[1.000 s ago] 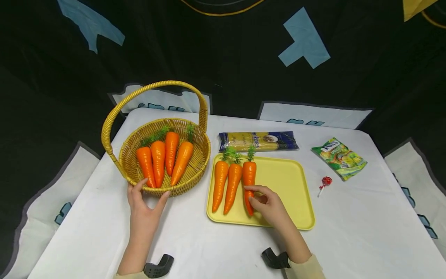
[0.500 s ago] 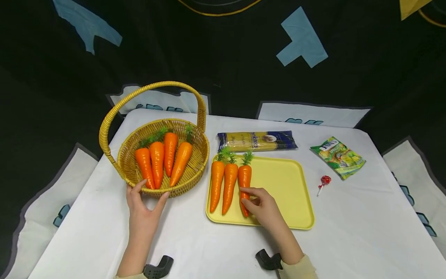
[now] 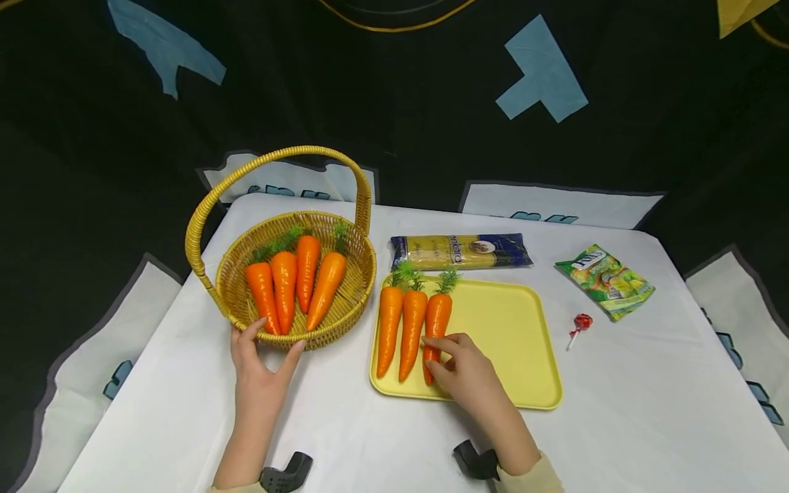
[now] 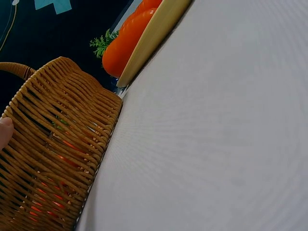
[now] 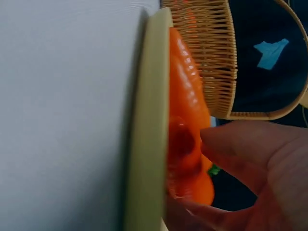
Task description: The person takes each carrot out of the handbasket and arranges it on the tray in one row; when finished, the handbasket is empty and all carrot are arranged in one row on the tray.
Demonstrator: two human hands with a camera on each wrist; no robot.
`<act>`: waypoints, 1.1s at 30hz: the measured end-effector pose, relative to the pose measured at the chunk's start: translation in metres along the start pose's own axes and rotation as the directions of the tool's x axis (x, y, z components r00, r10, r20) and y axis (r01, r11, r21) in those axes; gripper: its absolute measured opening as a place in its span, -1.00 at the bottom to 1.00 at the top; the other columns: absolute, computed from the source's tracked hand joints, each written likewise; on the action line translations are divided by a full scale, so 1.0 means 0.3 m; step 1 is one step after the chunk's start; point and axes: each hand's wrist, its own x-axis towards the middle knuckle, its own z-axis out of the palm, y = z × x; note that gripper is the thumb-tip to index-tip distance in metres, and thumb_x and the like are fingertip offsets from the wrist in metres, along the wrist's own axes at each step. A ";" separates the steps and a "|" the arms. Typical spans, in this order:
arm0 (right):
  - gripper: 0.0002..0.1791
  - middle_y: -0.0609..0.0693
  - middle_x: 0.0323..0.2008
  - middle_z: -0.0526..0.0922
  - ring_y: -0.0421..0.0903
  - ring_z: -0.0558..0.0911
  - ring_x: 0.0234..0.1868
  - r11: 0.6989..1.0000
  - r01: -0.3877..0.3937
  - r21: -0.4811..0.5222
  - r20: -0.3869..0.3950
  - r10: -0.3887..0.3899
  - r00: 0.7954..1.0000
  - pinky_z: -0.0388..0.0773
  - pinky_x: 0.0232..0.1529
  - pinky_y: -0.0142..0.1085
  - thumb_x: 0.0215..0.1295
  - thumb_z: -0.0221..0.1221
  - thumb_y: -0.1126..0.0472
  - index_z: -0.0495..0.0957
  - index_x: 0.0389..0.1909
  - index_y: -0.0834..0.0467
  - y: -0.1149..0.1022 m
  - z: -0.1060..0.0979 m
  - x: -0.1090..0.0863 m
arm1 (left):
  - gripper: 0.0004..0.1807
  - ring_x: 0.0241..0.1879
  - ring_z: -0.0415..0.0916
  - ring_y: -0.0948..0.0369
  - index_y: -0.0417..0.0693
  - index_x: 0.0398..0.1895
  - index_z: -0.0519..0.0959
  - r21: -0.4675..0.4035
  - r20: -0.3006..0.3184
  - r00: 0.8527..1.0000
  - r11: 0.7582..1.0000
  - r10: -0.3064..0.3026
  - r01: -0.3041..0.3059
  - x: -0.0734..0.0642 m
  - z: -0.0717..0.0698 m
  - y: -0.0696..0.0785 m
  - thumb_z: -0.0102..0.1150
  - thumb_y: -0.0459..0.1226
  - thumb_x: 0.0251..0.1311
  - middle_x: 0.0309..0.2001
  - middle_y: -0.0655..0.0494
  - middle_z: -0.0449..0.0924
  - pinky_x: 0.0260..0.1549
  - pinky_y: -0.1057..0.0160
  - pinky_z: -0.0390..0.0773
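Observation:
Toward the left of the table stands a wicker basket point(image 3: 360, 291) with a tall arched handle, several orange carrots point(image 3: 284, 287) lying inside it. My left hand point(image 3: 259, 373) holds its near rim, fingers at the edge and thumb at the outer wall; in the left wrist view the thumb point(image 4: 5, 132) presses near the rim. On a yellow tray point(image 3: 502, 335), three carrots with green tops lie side by side. My right hand point(image 3: 465, 366) pinches the lower part of the rightmost carrot point(image 3: 438, 315) between thumb and fingers. The right wrist view shows this carrot low over the tray.
Behind the tray lies a blue and yellow pasta packet point(image 3: 461, 251). Over on the right are a green candy bag point(image 3: 606, 281) and a red lollipop point(image 3: 581, 323). Black cloth hangs behind the white-covered table.
My right hand has moved left with the carrot, bringing it next to the other two on the tray; its tip now leans left. The left hand stays at the basket rim.

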 end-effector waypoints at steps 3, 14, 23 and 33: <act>-0.62 0.06 -0.07 0.52 -0.12 0.55 -0.33 1.000 0.018 -0.006 -0.049 -0.018 0.999 0.54 -0.36 -0.28 0.22 0.30 0.21 0.62 0.08 0.00 -0.018 -0.030 0.006 | -0.19 0.45 -0.19 -0.09 -0.01 0.34 0.12 0.005 -0.001 1.000 1.000 -0.005 0.005 0.002 0.000 0.002 0.39 -0.15 0.12 0.51 -0.06 -0.37 0.26 -0.27 0.08; -0.61 -0.06 0.10 0.56 -0.08 0.60 -0.15 0.961 0.118 0.249 0.045 -0.134 0.990 0.61 -0.23 -0.26 0.30 0.24 0.17 0.56 0.15 -0.07 -0.180 -0.121 0.122 | -0.21 0.42 -0.11 -0.13 -0.02 0.32 0.14 -0.015 -0.023 0.999 0.999 0.033 -0.033 0.005 -0.006 0.002 0.40 -0.22 0.10 0.50 -0.12 -0.35 0.27 -0.22 0.10; -0.51 -0.01 0.09 0.57 -0.12 0.59 -0.16 0.952 0.174 0.250 0.186 -0.224 0.957 0.57 -0.28 -0.28 0.31 0.21 0.10 0.46 0.27 -0.08 -0.361 -0.056 0.307 | -0.22 0.44 -0.16 -0.10 0.01 0.33 0.14 0.000 -0.008 1.000 1.000 0.007 -0.007 0.009 -0.014 0.002 0.37 -0.13 0.14 0.51 -0.05 -0.39 0.23 -0.28 0.11; -0.52 0.09 -0.07 0.64 -0.17 0.48 -0.49 0.978 0.208 -0.018 0.304 -0.193 0.933 0.38 -0.53 -0.39 0.34 0.15 0.13 0.44 0.29 0.02 -0.483 0.074 0.458 | -0.24 0.44 -0.15 -0.09 0.01 0.33 0.17 -0.021 -0.001 1.000 1.000 0.002 -0.002 0.000 -0.006 -0.002 0.38 -0.15 0.13 0.51 -0.06 -0.36 0.26 -0.25 0.10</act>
